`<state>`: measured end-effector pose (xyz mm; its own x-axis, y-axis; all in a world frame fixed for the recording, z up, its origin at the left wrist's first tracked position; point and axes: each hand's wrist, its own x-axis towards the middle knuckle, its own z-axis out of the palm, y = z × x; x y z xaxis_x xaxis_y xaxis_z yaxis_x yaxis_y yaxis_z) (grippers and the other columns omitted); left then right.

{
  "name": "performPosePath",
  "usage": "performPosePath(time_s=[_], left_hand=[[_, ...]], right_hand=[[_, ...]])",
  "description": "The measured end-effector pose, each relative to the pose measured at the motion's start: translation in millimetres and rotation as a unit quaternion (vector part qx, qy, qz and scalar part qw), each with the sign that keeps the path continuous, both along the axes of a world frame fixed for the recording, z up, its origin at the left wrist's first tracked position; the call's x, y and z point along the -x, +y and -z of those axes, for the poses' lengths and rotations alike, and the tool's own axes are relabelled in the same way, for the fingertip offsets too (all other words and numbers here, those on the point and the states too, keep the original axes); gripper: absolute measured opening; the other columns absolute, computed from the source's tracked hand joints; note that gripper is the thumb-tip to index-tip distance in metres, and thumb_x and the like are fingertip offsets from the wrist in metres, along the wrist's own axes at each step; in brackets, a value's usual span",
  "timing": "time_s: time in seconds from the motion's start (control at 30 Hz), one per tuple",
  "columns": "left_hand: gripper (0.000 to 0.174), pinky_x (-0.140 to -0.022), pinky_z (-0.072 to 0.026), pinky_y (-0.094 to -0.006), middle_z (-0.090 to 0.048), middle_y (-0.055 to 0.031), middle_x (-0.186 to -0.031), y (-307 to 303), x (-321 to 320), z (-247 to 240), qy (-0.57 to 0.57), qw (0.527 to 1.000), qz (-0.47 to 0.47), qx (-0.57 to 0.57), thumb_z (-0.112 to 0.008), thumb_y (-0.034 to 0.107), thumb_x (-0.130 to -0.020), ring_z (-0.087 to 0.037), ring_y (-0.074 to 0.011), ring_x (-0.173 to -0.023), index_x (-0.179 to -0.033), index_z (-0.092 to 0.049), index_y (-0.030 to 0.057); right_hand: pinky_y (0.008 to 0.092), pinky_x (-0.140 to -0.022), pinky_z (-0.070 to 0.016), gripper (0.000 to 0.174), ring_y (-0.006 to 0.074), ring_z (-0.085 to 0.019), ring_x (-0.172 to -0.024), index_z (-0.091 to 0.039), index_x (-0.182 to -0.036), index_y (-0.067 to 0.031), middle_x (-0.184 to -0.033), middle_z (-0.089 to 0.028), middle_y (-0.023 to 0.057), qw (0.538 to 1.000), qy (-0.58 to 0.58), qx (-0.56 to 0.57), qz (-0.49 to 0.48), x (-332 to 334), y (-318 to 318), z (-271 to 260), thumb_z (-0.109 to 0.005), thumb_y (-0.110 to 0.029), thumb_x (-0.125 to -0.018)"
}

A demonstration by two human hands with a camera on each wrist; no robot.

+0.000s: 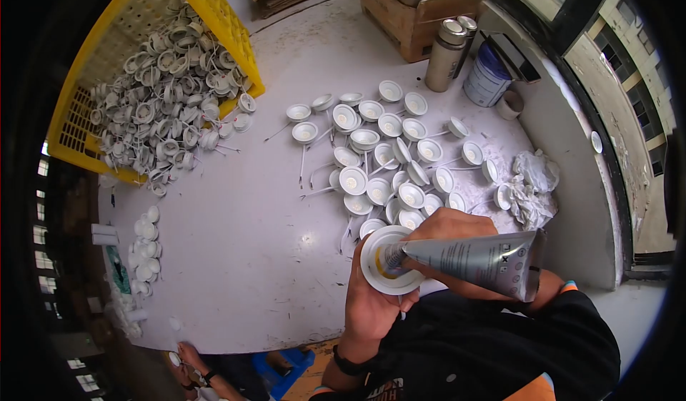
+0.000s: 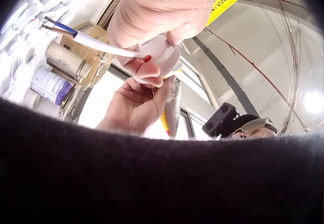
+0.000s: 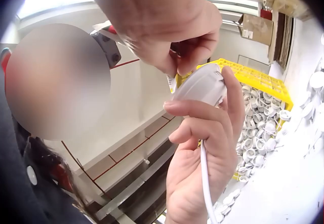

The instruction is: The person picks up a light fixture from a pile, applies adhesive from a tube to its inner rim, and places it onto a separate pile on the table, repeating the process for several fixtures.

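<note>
My left hand (image 1: 370, 312) holds a white round downlight housing (image 1: 373, 276) by its rim, its open face up in the head view. From its back runs a white cable (image 2: 98, 45) with blue and brown wire ends. My right hand (image 1: 457, 224) grips a silver squeeze tube (image 1: 486, 259), whose narrow end points into the housing and overlaps its inside. In the right wrist view, fingers of the left hand (image 3: 202, 158) curl around the housing (image 3: 202, 87), and the right hand (image 3: 167, 31) is close above it.
Many similar housings (image 1: 389, 124) stand on the white table (image 1: 236, 258) beyond my hands. A yellow crate (image 1: 250, 65) holds a heap of white parts. Metal flasks (image 1: 444, 54), a paint-like can (image 1: 488, 76) and crumpled plastic (image 1: 534, 179) lie right. Another person's hand (image 1: 189, 358) shows at lower left.
</note>
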<state>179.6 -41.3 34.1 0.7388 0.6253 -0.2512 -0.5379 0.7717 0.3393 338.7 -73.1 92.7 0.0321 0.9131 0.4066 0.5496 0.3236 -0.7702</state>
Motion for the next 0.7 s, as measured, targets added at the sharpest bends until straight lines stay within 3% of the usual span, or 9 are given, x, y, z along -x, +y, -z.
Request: performPosePath(time_s=[0.1, 0.23, 0.3, 0.37, 0.43, 0.57, 0.63, 0.67, 0.7], left_hand=[[0.046, -0.043, -0.0412, -0.0262, -0.049, -0.0141, -0.101, 0, -1, 1, 0.011, 1.000, 0.003, -0.006, -0.031, 0.040, -0.089, -0.056, -0.0214, -0.064, -0.124, -0.026, 0.0104], [0.049, -0.042, -0.0389, -0.0254, -0.052, -0.0160, -0.097, -1, 2, -2, 0.029, 1.000, -0.007, 0.003, -0.026, 0.042, -0.088, -0.054, -0.0211, -0.061, -0.123, -0.030, 0.0077], [0.048, -0.041, -0.0370, -0.0258, -0.052, -0.0156, -0.099, 1, 11, 1, 0.046, 0.998, -0.030, 0.012, -0.025, 0.042, -0.088, -0.051, -0.0204, -0.057, -0.119, -0.034, 0.0074], [0.049, -0.040, -0.0351, -0.0262, -0.052, -0.0151, -0.100, 10, 21, 4, 0.063, 0.997, -0.047, 0.024, -0.024, 0.043, -0.087, -0.048, -0.0196, -0.054, -0.116, -0.039, 0.0070], [0.051, -0.040, -0.0340, -0.0248, -0.054, -0.0165, -0.098, 25, 38, 9, 0.141, 0.985, -0.098, -0.019, -0.022, 0.045, -0.087, -0.048, -0.0186, -0.054, -0.115, -0.040, 0.0056], [0.049, -0.041, -0.0335, -0.0217, -0.057, -0.0128, -0.090, 57, 99, 67, 0.395, 0.893, -0.178, -0.120, -0.028, 0.045, -0.088, -0.046, -0.0140, -0.049, -0.107, -0.045, 0.0034], [0.045, -0.042, -0.0343, -0.0224, -0.058, -0.0083, -0.083, 73, 140, 105, 0.502, 0.833, -0.182, -0.141, -0.035, 0.043, -0.087, -0.052, -0.0134, -0.056, -0.101, -0.045, 0.0019], [0.045, -0.042, -0.0343, -0.0224, -0.058, -0.0083, -0.083, 79, 156, 120, 0.503, 0.833, -0.180, -0.141, -0.035, 0.043, -0.087, -0.052, -0.0134, -0.056, -0.101, -0.045, 0.0019], [0.044, -0.042, -0.0351, -0.0218, -0.057, -0.0078, -0.082, 84, 171, 134, 0.586, 0.779, -0.171, -0.143, -0.034, 0.042, -0.087, -0.053, -0.0133, -0.058, -0.101, -0.045, 0.0017]], right_hand=[[0.0299, -0.060, -0.0458, 0.012, 0.0197, -0.058, -0.069, -0.060, -0.085, -0.0064, -0.082, -0.060, 0.0043, 0.997, -0.078, 0.030, 0.007, -2, 8, -13, -0.058, -0.009, -0.074], [0.0306, -0.060, -0.0454, 0.008, 0.0204, -0.057, -0.069, -0.058, -0.081, -0.0053, -0.080, -0.059, 0.0044, 0.999, -0.036, 0.006, 0.015, -1, 6, -8, -0.059, -0.009, -0.074], [0.0328, -0.060, -0.0434, 0.011, 0.0227, -0.054, -0.069, -0.054, -0.081, -0.0044, -0.073, -0.055, 0.0064, 0.998, 0.057, 0.010, 0.041, -4, 0, -6, -0.061, -0.007, -0.073], [0.0286, -0.055, -0.0437, 0.013, 0.0180, -0.053, -0.063, -0.053, -0.081, -0.0018, -0.074, -0.053, 0.0074, 0.995, 0.082, 0.009, 0.057, -8, -7, 3, -0.060, -0.008, -0.073], [0.0235, -0.050, -0.0431, 0.016, 0.0129, -0.051, -0.058, -0.051, -0.080, 0.0007, -0.075, -0.050, 0.0083, 0.949, 0.273, 0.116, 0.103, -9, -16, 2, -0.061, -0.008, -0.072], [0.0209, -0.048, -0.0412, 0.021, 0.0102, -0.048, -0.056, -0.049, -0.083, 0.0013, -0.075, -0.048, 0.0070, 0.885, 0.400, 0.177, 0.163, -16, -27, 6, -0.062, -0.011, -0.072], [0.0202, -0.049, -0.0402, 0.019, 0.0078, -0.048, -0.056, -0.050, -0.082, -0.0008, -0.071, -0.050, 0.0039, 0.883, 0.401, 0.182, 0.164, -21, -30, 6, -0.062, -0.014, -0.074], [0.0194, -0.051, -0.0392, 0.018, 0.0054, -0.048, -0.057, -0.051, -0.082, -0.0030, -0.067, -0.052, 0.0008, 0.883, 0.399, 0.187, 0.163, -23, -31, 6, -0.062, -0.017, -0.076], [0.0194, -0.051, -0.0392, 0.018, 0.0054, -0.048, -0.057, -0.051, -0.082, -0.0030, -0.067, -0.052, 0.0008, 0.882, 0.400, 0.187, 0.165, -25, -31, 7, -0.062, -0.017, -0.076]])
